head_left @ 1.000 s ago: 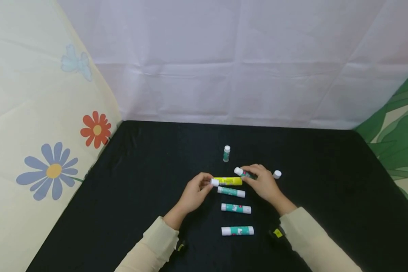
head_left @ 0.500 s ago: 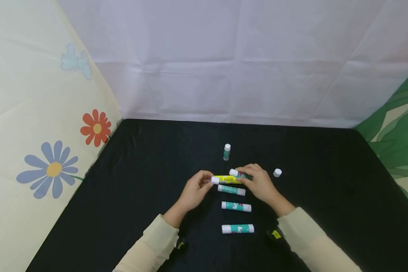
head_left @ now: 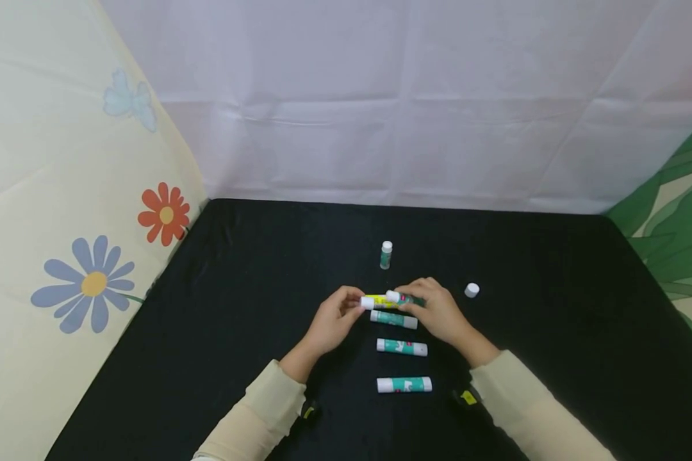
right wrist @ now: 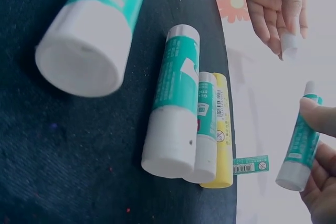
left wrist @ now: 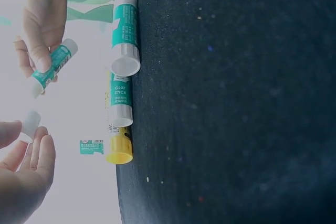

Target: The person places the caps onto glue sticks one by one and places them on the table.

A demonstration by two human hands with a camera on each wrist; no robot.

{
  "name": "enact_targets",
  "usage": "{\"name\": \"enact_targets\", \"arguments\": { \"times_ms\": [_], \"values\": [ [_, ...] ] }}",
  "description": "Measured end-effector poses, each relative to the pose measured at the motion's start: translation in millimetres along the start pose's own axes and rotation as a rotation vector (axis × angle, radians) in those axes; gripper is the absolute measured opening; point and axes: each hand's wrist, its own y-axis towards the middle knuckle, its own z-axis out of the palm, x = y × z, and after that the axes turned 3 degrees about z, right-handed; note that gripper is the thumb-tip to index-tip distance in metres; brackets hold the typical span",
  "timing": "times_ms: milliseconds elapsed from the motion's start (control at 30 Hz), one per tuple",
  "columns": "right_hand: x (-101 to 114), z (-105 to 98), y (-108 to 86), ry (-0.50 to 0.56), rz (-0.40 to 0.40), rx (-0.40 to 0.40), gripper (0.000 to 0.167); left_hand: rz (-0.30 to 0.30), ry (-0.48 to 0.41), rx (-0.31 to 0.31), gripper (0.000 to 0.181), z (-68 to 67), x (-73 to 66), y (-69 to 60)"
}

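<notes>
My left hand (head_left: 331, 322) pinches a small white cap (left wrist: 30, 124) between thumb and fingers. In my right hand (head_left: 440, 312) is a green-and-white glue stick (right wrist: 302, 142), its uncapped white tip pointing at the cap. A gap separates tip and cap in both wrist views. Behind them a yellow glue stick (right wrist: 224, 129) lies on the black table, partly covered in the head view. Three green-and-white glue sticks lie in a column nearer me: one (head_left: 393, 319) just below the hands, another (head_left: 402, 347) in the middle, and the nearest one (head_left: 404, 385).
A green glue stick (head_left: 386, 255) stands upright farther back on the black tablecloth (head_left: 277, 256). To the right of my right hand sits a small white cap-like piece (head_left: 471, 290). A white cloth backdrop (head_left: 323, 128) rises behind the table.
My right hand has moved left with the glue stick, bringing its tip closer to the cap. The left hand stays nearly in place, pinching the cap.
</notes>
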Motion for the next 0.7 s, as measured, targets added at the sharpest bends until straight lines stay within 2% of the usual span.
{"name": "enact_targets", "arguments": {
  "times_ms": [100,167,400,700],
  "values": [
    [0.7,1.0,-0.9,0.011,-0.026,-0.008,0.025,0.001,-0.013,0.005,0.017,3.0,14.3,3.2],
    [1.2,1.7,-1.4,0.016,-0.051,-0.017,0.025,0.011,-0.013,0.006,0.017,3.7,17.3,3.8],
    [4.2,4.0,-2.1,0.01,-0.085,-0.015,0.025,0.047,-0.027,0.006,0.017,4.8,18.7,4.1],
    [8.0,5.2,-4.9,0.009,-0.074,0.031,0.025,0.026,-0.029,0.016,0.016,6.4,17.7,4.4]
  ]
}}
